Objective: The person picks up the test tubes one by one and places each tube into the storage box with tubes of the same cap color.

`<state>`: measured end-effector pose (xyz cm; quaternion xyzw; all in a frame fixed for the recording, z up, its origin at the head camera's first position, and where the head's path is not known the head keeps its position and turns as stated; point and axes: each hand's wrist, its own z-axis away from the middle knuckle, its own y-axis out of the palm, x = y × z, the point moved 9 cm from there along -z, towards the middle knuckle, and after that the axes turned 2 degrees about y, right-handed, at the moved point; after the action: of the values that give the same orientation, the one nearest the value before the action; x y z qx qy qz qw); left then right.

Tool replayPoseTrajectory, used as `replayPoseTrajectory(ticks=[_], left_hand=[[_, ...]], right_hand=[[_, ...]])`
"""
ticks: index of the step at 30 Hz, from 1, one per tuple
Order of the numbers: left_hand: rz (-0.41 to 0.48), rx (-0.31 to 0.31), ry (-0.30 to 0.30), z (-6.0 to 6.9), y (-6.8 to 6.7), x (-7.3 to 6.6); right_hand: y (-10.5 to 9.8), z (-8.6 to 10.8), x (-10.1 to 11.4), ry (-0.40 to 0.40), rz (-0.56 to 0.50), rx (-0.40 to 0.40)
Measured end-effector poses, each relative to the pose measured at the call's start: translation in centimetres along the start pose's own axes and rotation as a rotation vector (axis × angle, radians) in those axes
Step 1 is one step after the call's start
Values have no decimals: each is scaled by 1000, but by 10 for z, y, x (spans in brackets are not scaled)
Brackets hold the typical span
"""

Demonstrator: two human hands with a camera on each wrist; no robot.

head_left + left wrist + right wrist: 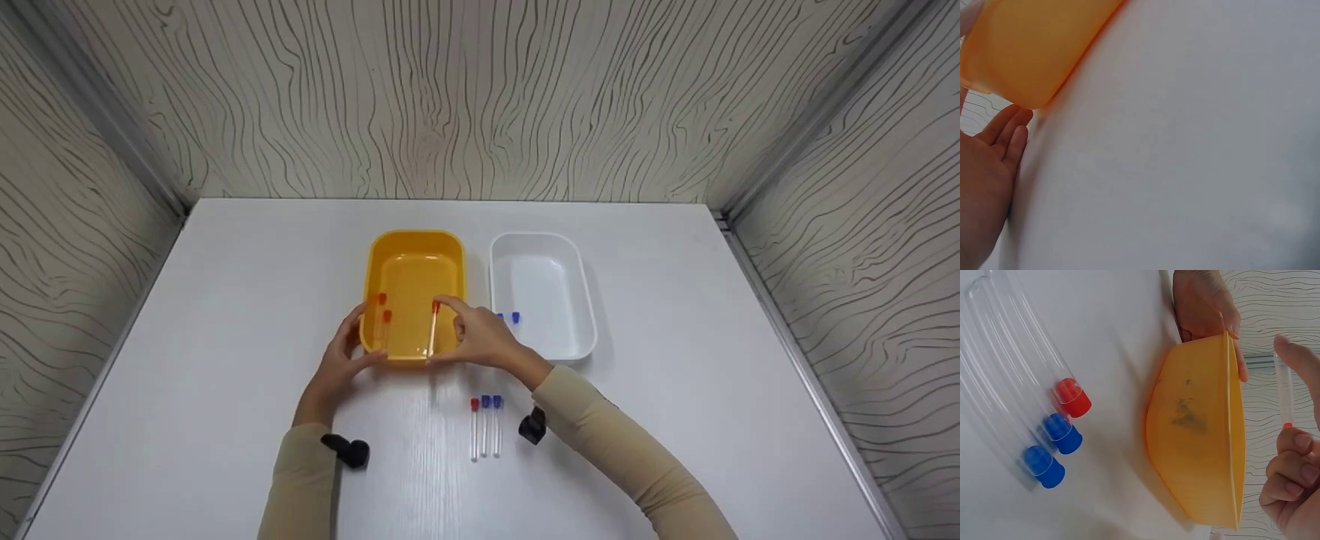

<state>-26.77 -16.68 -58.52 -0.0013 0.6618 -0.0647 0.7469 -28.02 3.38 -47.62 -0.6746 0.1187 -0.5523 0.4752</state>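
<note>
Endwise, right grip [484,336] pinching tube [433,328], left grip [339,365] cupping tray [418,241]

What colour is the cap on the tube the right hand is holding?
The cap is red; it shows best in the head view.

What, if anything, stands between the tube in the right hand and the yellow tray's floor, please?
Nothing visible does: the red-capped tube is above the yellow tray, the left hand at its side.

Yel. tub [415,244] glossy plast., sleeves [304,476] matt cloth
</note>
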Motion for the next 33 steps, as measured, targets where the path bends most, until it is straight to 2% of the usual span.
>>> replayPoseTrajectory(ticks=[5,12,15,22,33], left_hand=[[5,-3,-2,-1,-1,1],[-8,2,15,-1,-1,2],[-7,3,26,-1,-1,1],[-24,-6,-3,0,-2,4],[-41,6,30,-2,-1,1]], right_hand=[[3,-8,-2,-3,1,-1],[12,-19,-10,72,-70,23],[14,-23,-9,74,-83,22],[17,-32,-5,89,-99,25],[27,-44,-4,126,-92,27]])
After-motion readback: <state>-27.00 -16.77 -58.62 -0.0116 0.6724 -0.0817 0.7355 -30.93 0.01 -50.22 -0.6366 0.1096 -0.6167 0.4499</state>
